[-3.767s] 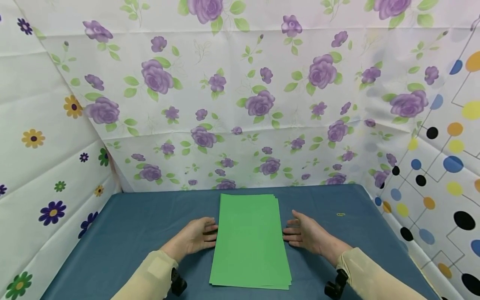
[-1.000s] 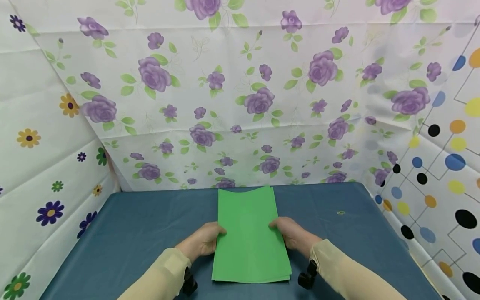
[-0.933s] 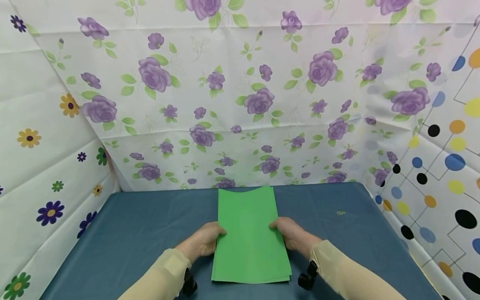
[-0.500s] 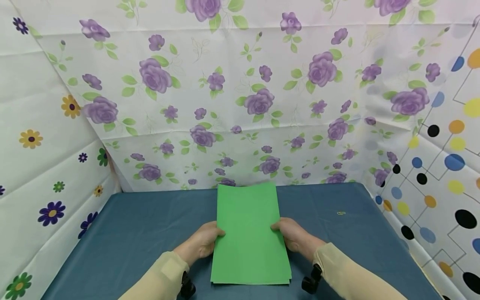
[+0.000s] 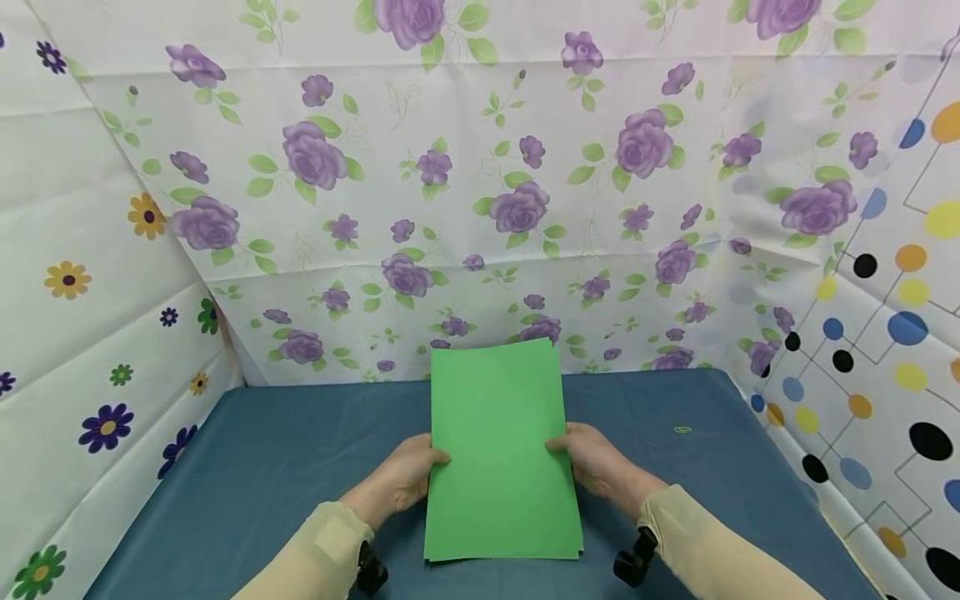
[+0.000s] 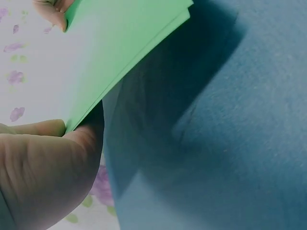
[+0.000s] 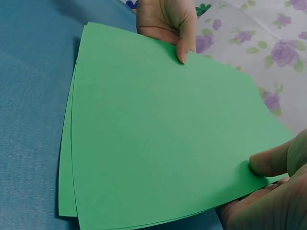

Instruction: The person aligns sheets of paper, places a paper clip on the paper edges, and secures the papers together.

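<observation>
A few sheets of green paper (image 5: 498, 450), slightly out of line with each other, are held between both hands over the table. My left hand (image 5: 405, 471) pinches the left long edge, thumb on top and fingers underneath. On the right long edge, my right hand (image 5: 600, 462) grips the same way, its thumb (image 7: 268, 160) pressing the top sheet. The far end of the paper is tilted up and overlaps the floral backdrop in the head view. In the right wrist view the offset edges show at the left side of the stack. The fingers under the paper are mostly hidden.
A small yellow paper clip (image 5: 682, 430) lies on the blue-covered table (image 5: 315, 425), toward the back right. Patterned cloths surround the table: purple roses behind (image 5: 517, 208), daisies at left (image 5: 105, 425), coloured dots at right (image 5: 907, 329).
Earlier the hands were apart from the paper, which lay flat. Both hands then took its sides; over the last second its far end has risen and the paper has tilted up.
</observation>
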`<state>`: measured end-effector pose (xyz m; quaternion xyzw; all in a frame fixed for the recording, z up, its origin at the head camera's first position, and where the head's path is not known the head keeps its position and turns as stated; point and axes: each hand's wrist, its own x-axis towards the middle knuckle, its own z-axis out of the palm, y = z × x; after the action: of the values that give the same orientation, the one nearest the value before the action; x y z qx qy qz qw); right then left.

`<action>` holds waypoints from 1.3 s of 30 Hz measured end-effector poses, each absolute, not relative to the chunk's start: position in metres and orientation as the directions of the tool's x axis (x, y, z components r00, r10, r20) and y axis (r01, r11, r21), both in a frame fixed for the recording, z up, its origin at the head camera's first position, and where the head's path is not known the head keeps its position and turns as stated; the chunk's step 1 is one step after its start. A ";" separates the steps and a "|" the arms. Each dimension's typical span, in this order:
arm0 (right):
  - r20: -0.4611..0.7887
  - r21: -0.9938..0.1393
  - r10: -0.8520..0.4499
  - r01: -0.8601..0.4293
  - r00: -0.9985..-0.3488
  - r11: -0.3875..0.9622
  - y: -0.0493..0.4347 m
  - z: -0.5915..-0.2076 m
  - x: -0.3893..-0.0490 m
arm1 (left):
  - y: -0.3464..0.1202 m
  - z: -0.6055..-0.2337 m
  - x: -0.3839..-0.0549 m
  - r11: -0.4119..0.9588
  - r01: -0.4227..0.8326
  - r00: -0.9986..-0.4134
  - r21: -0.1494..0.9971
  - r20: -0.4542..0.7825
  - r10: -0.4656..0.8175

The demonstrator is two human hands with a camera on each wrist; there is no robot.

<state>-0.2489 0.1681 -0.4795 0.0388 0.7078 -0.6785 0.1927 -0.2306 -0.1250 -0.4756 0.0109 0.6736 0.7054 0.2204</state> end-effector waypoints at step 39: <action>-0.036 -0.973 -0.069 0.019 -0.997 0.232 0.163 -0.430 -0.254 | -0.115 -0.431 -0.239 0.209 -0.003 -0.994 0.978 -0.025 0.104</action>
<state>-0.2541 0.1628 -0.4300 -0.0160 0.7839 -0.6196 0.0356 -0.2390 -0.1146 -0.4314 0.0328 0.7764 0.6280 0.0426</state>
